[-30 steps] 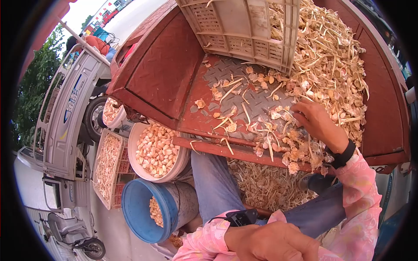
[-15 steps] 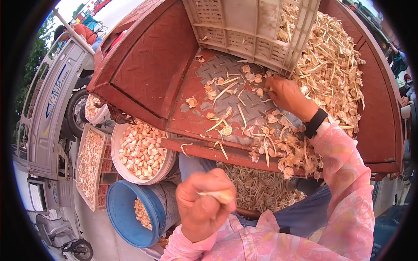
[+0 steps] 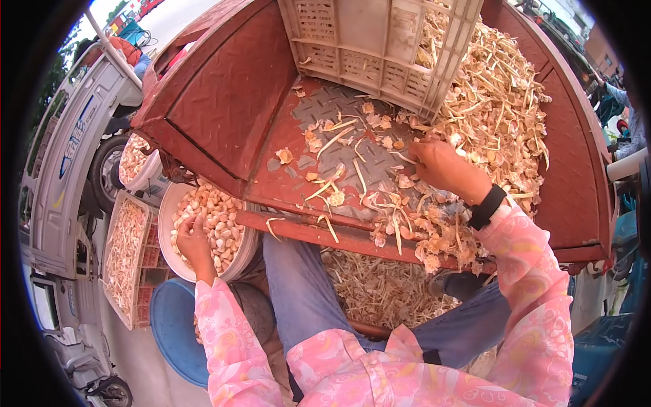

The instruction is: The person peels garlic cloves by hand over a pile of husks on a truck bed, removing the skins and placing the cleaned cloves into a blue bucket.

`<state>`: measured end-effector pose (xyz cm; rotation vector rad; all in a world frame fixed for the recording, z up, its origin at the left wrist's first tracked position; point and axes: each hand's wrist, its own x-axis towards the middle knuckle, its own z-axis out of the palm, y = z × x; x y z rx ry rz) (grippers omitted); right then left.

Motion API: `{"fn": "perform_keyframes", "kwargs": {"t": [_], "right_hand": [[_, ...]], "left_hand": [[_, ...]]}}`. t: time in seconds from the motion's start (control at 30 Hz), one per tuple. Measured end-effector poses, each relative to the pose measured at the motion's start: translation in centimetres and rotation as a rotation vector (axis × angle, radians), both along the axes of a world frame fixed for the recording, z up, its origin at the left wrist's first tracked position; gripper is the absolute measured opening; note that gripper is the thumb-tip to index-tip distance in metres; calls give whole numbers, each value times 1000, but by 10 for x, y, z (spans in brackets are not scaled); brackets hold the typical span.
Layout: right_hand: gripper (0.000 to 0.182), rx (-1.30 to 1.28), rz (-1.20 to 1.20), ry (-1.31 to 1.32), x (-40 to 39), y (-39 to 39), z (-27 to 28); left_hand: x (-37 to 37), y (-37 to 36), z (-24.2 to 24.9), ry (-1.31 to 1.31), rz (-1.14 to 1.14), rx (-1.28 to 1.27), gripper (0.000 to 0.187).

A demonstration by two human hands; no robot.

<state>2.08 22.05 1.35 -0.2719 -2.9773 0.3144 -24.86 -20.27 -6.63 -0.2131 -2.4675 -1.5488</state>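
My left hand (image 3: 194, 247) is over the white bucket (image 3: 167, 207) at the left, its fingers among the peeled-looking garlic cloves (image 3: 224, 227). Those fingers look apart, and no clove stands out as held. My right hand (image 3: 444, 166) is above the red metal truck bed (image 3: 281, 180), with its fingers bent together beside the heap of garlic skins and stalks (image 3: 505, 102). What its fingertips hold, if anything, is hidden. A pale stalk strip (image 3: 401, 157) lies right at those fingertips. Loose stalks and skins are scattered across the bed around it.
A pale plastic crate (image 3: 369, 51) stands tilted on the bed. Beside the white bucket are a blue bucket (image 3: 169, 332), a crate of garlic scraps (image 3: 124, 258) and another bucket (image 3: 139, 169). More stalks (image 3: 373, 288) lie below the bed's edge. A grey vehicle (image 3: 64, 149) is at the left.
My left hand has moved from in front of me, where it held a garlic clove, left and away to the white bucket. My right hand stays near the heap. The view has shifted slightly.
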Motion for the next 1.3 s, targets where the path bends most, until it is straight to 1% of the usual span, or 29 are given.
{"fn": "perform_keyframes", "kwargs": {"t": [0.03,0.07,0.1,0.13,0.2,0.3,0.33,0.37,0.47,0.5,0.6,0.63,0.67,0.73,0.77,0.8,0.83,0.87,0.93,0.97,1.0,1.03,1.07,1.1,1.13,1.17,1.2,1.27,1.3], "right_hand": [[14,-20,42,23,3,3,0],[13,-352,-93,32,8,2,0],[12,-684,-233,43,13,-5,7],[11,-1014,-378,57,18,-8,11],[11,-1142,-393,39,27,-7,16],[11,-1281,-366,47,39,-10,24],[11,-1251,-368,51,41,-12,27],[11,-1225,-366,55,43,-18,30],[12,-1224,-362,89,47,-28,25],[12,-1222,-382,94,47,-30,23],[11,-1146,-414,122,44,-31,22],[10,-1130,-399,150,43,-29,21],[10,-1115,-384,176,41,-28,20],[9,-1093,-435,158,37,-26,24],[9,-1101,-423,144,36,-25,22],[10,-1103,-408,136,33,-26,23],[10,-1101,-420,134,31,-29,24],[11,-1083,-381,196,32,-35,25],[11,-1042,-304,302,28,-64,30],[13,-1013,-174,343,25,-80,28],[15,-836,-44,332,24,-104,42],[18,-673,183,352,21,-124,53],[19,-507,417,463,14,-143,60],[19,-569,400,272,19,-164,70],[17,-437,520,255,19,-175,57],[16,-387,604,218,19,-181,54],[15,-323,682,177,20,-181,52],[13,-403,572,270,21,-168,50],[13,-441,514,319,21,-158,48]], "left_hand": [[-3,-5,-2,-37,3,106,12],[-4,-10,-4,-73,7,211,12],[-5,-12,0,-171,23,389,13],[-4,-14,3,-206,25,407,13],[-1,-12,15,-273,17,443,13],[12,1,48,-67,55,-301,20],[15,2,53,6,74,-551,22],[-2,-11,41,53,28,-451,21],[-22,-28,54,-433,15,558,18],[-15,-23,62,-403,25,469,20],[-13,-18,50,-29,-48,-643,20],[-22,-22,43,-2,-68,-530,20],[-31,-29,40,-147,-41,-192,19],[-32,-37,56,-434,32,474,17],[-28,-37,52,-409,-28,316,18],[-26,-32,47,-309,-119,168,18],[-23,-33,49,-351,-83,241,16],[-18,-30,48,-396,-54,316,15],[46,8,95,-527,-253,654,16],[77,22,99,-653,-419,775,20],[110,37,99,-874,-584,874,22],[141,53,92,-1109,-716,969,24],[169,69,83,-1319,-760,1039,27],[190,84,71,-1520,-808,1200,29],[209,99,77,-1589,-699,1292,31],[222,102,61,-1612,-731,1389,31],[226,97,58,-1604,-669,1411,30],[235,97,53,-1610,-579,1455,30],[227,86,48,-1793,-586,1484,27]]}}
